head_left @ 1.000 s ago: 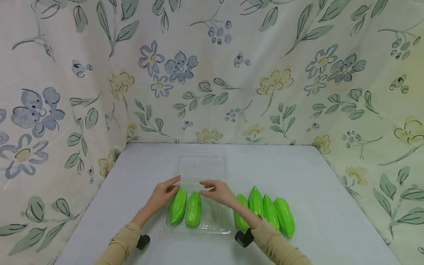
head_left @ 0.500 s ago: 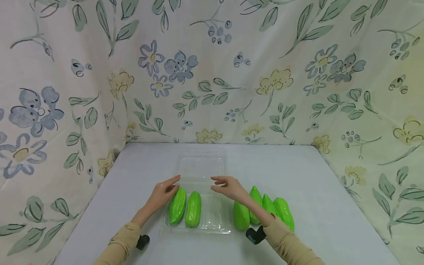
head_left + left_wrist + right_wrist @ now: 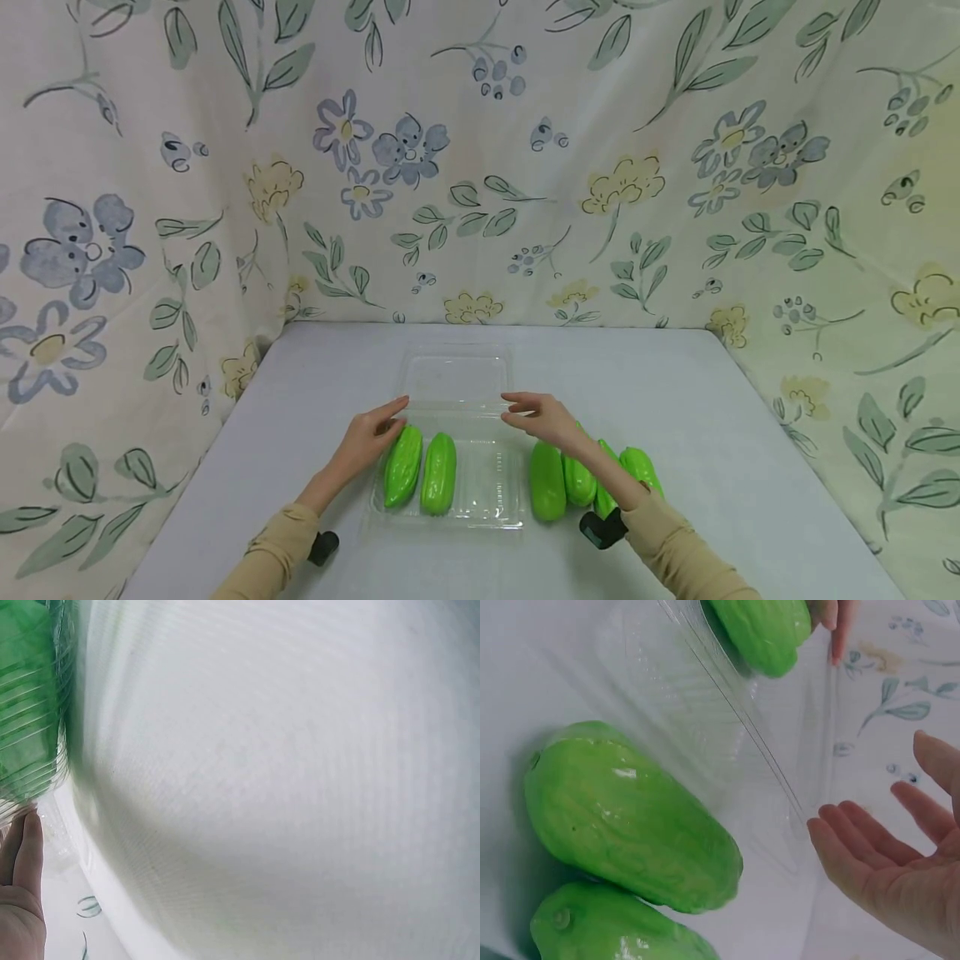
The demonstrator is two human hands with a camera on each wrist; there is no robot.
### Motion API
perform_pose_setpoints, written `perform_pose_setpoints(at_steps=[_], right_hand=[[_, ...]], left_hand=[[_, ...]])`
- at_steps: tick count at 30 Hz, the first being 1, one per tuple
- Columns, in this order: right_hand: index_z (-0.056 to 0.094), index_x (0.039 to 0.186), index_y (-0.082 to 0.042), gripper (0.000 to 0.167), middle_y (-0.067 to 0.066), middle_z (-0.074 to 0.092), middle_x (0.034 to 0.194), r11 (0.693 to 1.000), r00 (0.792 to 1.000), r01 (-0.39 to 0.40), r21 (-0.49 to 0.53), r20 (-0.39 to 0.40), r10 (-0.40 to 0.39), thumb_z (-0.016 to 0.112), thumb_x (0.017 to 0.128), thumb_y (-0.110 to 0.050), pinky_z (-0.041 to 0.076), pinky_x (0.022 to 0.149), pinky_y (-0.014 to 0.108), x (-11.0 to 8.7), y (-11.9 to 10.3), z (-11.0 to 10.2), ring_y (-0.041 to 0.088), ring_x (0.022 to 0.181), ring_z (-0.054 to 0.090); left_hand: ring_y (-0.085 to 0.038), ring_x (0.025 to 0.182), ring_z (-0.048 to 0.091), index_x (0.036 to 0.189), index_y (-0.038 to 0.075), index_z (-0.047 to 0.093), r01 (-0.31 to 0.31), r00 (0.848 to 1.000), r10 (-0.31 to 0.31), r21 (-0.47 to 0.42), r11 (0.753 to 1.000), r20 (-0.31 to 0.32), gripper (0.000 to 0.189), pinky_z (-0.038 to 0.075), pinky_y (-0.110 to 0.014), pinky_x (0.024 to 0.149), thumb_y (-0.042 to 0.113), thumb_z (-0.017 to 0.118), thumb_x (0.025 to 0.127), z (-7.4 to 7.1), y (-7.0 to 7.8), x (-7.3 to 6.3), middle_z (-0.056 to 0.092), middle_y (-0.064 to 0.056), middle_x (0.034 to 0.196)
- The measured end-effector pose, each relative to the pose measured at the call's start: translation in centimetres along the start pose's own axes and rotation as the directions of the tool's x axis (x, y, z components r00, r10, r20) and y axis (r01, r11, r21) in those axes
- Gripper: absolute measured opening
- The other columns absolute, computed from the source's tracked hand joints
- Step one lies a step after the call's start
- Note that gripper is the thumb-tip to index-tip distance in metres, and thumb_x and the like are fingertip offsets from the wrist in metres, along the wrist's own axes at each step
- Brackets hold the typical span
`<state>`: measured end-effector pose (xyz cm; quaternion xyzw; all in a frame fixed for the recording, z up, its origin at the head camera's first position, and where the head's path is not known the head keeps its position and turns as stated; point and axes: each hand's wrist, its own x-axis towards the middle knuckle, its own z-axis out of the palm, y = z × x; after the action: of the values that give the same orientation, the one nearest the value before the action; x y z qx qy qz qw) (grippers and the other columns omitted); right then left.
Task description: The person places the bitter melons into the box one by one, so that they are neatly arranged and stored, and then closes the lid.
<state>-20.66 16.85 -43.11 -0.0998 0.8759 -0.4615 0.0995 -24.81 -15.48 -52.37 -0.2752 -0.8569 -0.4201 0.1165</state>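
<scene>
A clear plastic clamshell box lies unfolded on the table, its lid toward the back. Two glossy green papaya-like fruits rest in its tray: the left fruit beside the wall and another fruit to its right. My left hand is at the tray's back left corner; in the left wrist view its straight fingers meet the ridged wall. My right hand hovers at the tray's back right corner with relaxed, spread fingers, holding nothing. Below it lies a nearby fruit outside the box.
Several more green fruits stand in a row right of the box, the nearest fruit close to its wall; my right forearm partly covers the others. A white cloth covers the table. Floral curtains surround it at the back and sides.
My right hand has moved right, away from the second fruit in the tray, toward the row of fruits. The left hand and the box have stayed in place.
</scene>
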Motion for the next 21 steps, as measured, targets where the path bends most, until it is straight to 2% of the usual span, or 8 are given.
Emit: perform_pose_setpoints(at_steps=[5,9,14,21], right_hand=[[0.054,0.134,-0.007,0.047,0.021,0.060,0.127,0.995,0.998,-0.052,0.089,0.048,0.047,0.061,0.093,-0.028,0.056,0.086,0.044,-0.4,0.3,-1.0,0.032,0.110,0.062],[0.052,0.136,-0.008,0.047,0.020,0.059,0.129,0.990,0.995,-0.093,0.110,0.055,0.087,0.060,0.094,-0.028,0.055,0.089,0.044,-0.7,0.6,-1.8,0.031,0.114,0.060],[0.052,0.136,-0.008,0.047,0.018,0.060,0.128,0.987,0.992,-0.122,0.108,0.038,0.118,0.060,0.094,-0.027,0.054,0.091,0.044,-1.0,1.2,-2.9,0.031,0.115,0.059],[0.051,0.137,-0.006,0.049,0.022,0.058,0.129,0.991,0.992,-0.126,0.042,0.033,0.125,0.058,0.095,-0.029,0.054,0.090,0.045,-1.3,2.2,-4.7,0.033,0.114,0.059]], left_hand=[[-0.031,0.101,0.067,0.127,-0.004,0.057,-0.009,1.000,0.009,0.007,1.000,-0.011,0.039,0.057,-0.038,0.081,0.003,0.062,0.090,0.0,-0.1,0.0,0.059,-0.018,0.128],[-0.029,0.099,0.068,0.127,-0.004,0.057,-0.009,1.000,0.009,0.012,1.000,-0.015,0.038,0.058,-0.038,0.080,0.003,0.062,0.090,0.1,-0.2,0.0,0.060,-0.018,0.128],[-0.028,0.099,0.068,0.128,-0.002,0.057,-0.007,1.000,0.008,0.016,1.000,-0.016,0.038,0.058,-0.038,0.080,0.004,0.062,0.090,0.1,-0.2,0.0,0.060,-0.017,0.128],[-0.028,0.098,0.068,0.128,-0.001,0.058,-0.018,1.000,0.018,0.021,1.000,-0.016,0.038,0.058,-0.039,0.080,0.005,0.062,0.090,0.0,-0.2,0.1,0.061,-0.017,0.127]])
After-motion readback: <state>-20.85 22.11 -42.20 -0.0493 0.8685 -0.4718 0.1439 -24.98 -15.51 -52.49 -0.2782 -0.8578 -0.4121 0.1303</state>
